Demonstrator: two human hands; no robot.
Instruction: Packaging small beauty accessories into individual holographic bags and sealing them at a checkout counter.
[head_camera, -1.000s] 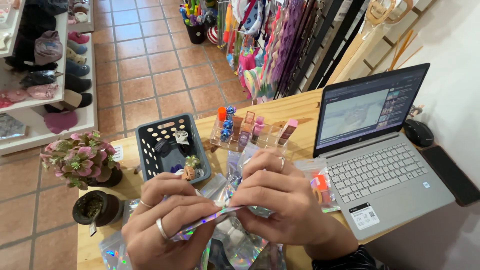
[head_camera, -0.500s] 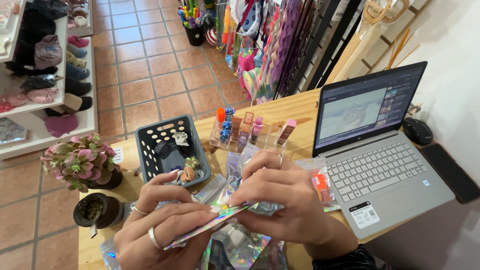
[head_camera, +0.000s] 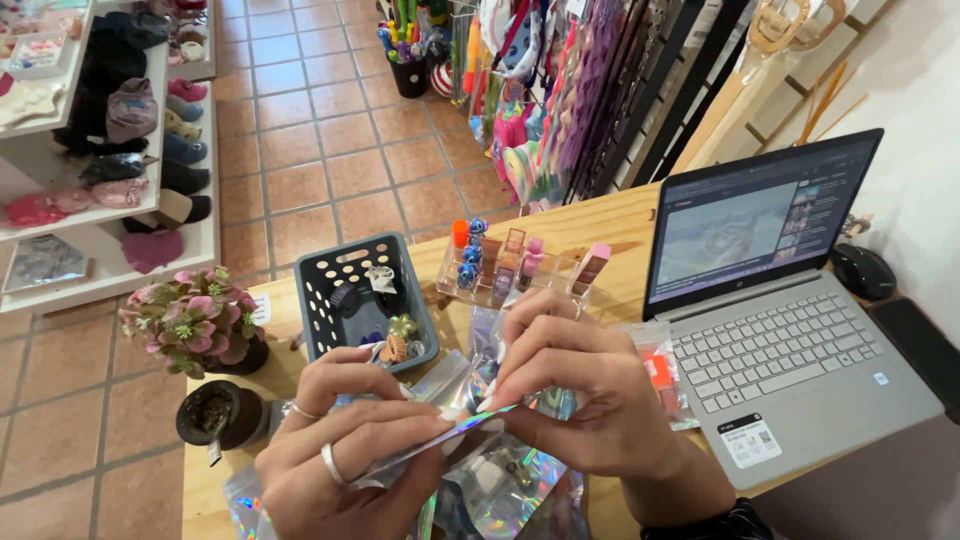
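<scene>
Both of my hands pinch the top edge of a shiny holographic plastic pouch (head_camera: 452, 434) held low over the wooden table (head_camera: 590, 225). My left hand (head_camera: 345, 445), with a ring on one finger, grips the pouch's left end. My right hand (head_camera: 585, 385) grips its right end, fingertips pressed along the edge. More holographic pouches (head_camera: 500, 495) lie beneath my hands. Just beyond my fingers stands a dark slotted plastic basket (head_camera: 345, 275) with small trinkets inside.
A clear rack of small coloured tubes (head_camera: 515, 265) stands behind the basket. An open laptop (head_camera: 780, 330) sits at the right, with a black mouse (head_camera: 862, 270) beyond it. A pink potted plant (head_camera: 192, 322) and a dark round pot (head_camera: 215, 412) stand at the table's left edge. Shelves and hanging goods surround the tiled floor.
My hands have stayed on the pouch; the left hand has shifted slightly down and left along its edge. The view has drifted a little.
</scene>
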